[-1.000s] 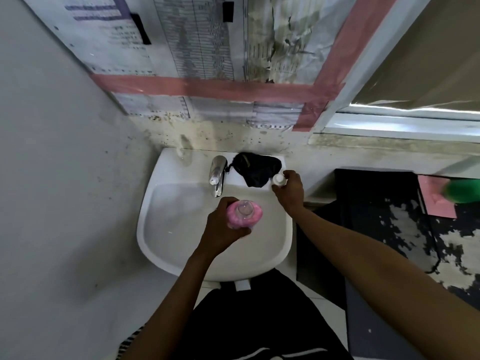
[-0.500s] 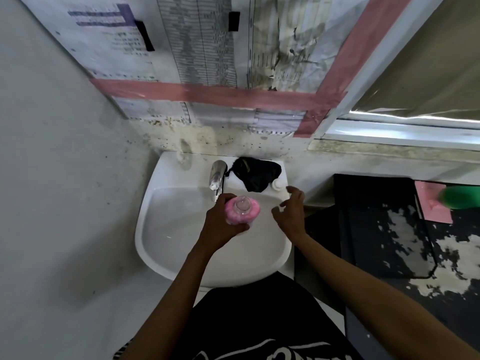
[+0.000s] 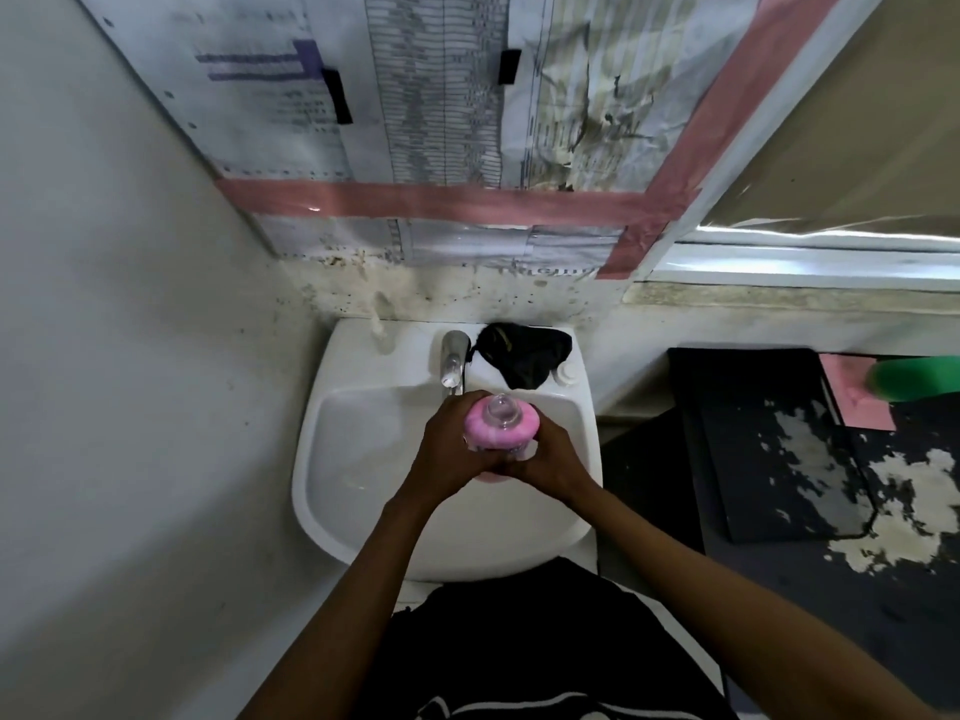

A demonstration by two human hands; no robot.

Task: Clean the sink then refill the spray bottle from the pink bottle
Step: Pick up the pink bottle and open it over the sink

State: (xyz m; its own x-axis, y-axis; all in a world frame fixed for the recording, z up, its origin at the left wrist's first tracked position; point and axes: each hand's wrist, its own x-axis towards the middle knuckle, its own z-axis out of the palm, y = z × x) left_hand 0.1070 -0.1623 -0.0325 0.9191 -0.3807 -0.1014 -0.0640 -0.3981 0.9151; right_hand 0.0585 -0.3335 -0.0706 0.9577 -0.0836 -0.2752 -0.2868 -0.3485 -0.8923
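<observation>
Over the sink (image 3: 332,491), both hands' grip hides the pink bottle (image 3: 500,426) base.

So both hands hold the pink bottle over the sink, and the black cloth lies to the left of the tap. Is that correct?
Not quite. In the head view the black cloth lies to the right of the tap, not the left. The rest holds: left hand and right hand hold the pink bottle over the sink.

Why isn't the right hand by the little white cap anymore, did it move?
Yes. The right hand left the white cap on the sink ledge and came toward the person, onto the pink bottle.
</observation>
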